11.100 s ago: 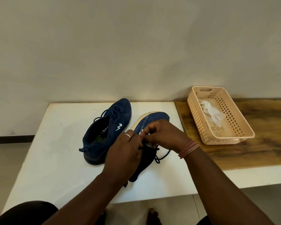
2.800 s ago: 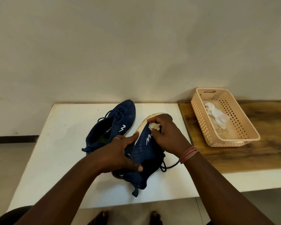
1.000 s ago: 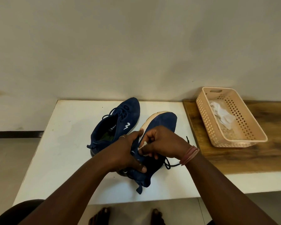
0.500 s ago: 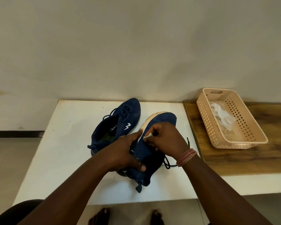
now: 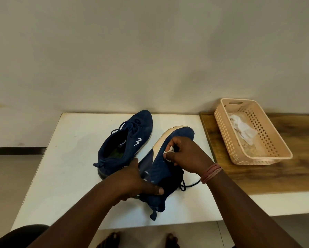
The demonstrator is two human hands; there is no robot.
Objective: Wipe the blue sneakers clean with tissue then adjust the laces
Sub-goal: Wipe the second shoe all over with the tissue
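The near blue sneaker point(image 5: 169, 158) lay tipped on its side at the middle of the white table point(image 5: 69, 158), toe at about 1 o'clock, pale sole edge turned up. The left hand point(image 5: 132, 181) gripped it round the heel end, fingers curled under and thumb across the collar. The right hand point(image 5: 187, 154) pinched a small wad of tissue point(image 5: 169, 151) against the upper just below the sole edge.

The likeliest trouble, as I judged it, was the tissue: so small and crumpled a wad could shred or slip out of the pinch under hard rubbing, leaving lint on the fabric. The shoe balanced on its side and depended on the left hand's hold; if that loosened, a firm stroke could roll or push it toward the table's near edge at 6 o'clock. The loose lace point(image 5: 191, 184) trailed out at 4 o'clock under the right wrist and could snag on the wrist bands.

The other blue sneaker point(image 5: 127, 140) stood upright at 11 o'clock, just beside the first, close enough to be knocked by a wide stroke. At 2 o'clock, on the wooden board point(image 5: 293, 176), sat a peach basket point(image 5: 268, 159) with more white tissue point(image 5: 243, 129) in it, well apart. Reaching it for a fresh piece meant crossing nothing but open table
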